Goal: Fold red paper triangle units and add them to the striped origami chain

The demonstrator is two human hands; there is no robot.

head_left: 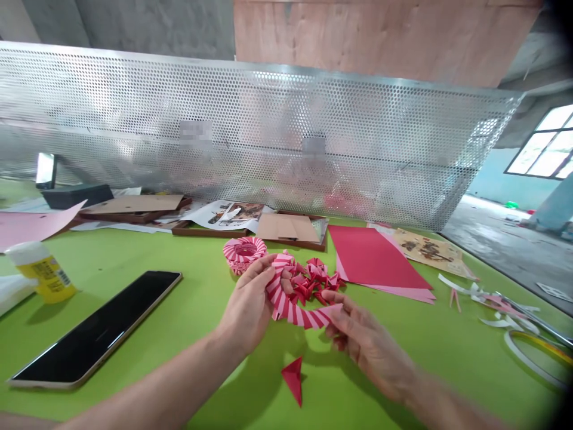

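Between my two hands hangs a curved strip of interlocked folded paper pieces [293,310], striped red and pink, bent into an open arc. My left hand [253,298] pinches its left, upper part with the fingers behind it. At the arc's right end, the thumb and fingers of my right hand [358,334] are closed on a pink piece. Behind the arc lies a heap of folded red and pink paper pieces [316,278]. Left of it sits a finished-looking striped paper ring [245,251]. One red folded triangle [293,380] rests on the table below my hands.
On the green table [179,334] lie a dark tablet [98,331] and a glue bottle [49,278] at left. Red paper sheets [376,257] lie at right, near paper scraps and scissors [537,322]. Frames and cardboard [286,230] line the back before a perforated metal panel [268,149].
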